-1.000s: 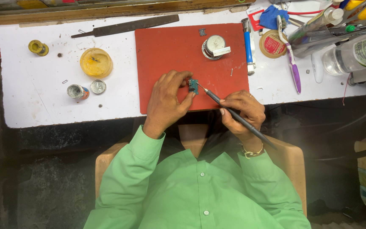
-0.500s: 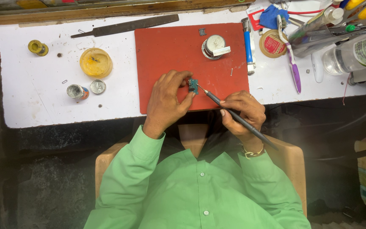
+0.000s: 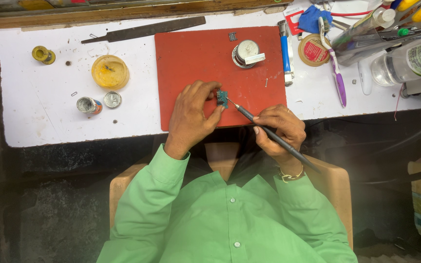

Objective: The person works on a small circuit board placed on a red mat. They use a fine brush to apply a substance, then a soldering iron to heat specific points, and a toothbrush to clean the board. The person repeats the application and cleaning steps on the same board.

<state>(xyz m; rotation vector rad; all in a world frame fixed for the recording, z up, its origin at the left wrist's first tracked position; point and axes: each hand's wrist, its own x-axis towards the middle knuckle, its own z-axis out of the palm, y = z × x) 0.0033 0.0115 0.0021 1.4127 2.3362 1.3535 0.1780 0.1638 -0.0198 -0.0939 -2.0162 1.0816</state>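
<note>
Looking down from the head view, the left hand (image 3: 191, 117) pinches a small green circuit board (image 3: 221, 98) on the red mat (image 3: 196, 53), while the right hand (image 3: 278, 129) grips a soldering iron (image 3: 269, 134), its tip touching the board, on the white counter (image 3: 40, 107).

White bench (image 3: 40, 112) w/ red mat (image 3: 196, 53), file (image 3: 144, 29).

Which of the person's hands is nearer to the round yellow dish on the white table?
Left. The left hand lies on the red mat, just right of the yellow dish. The right hand, holding a thin dark tool, is farther right at the table's edge.
</note>
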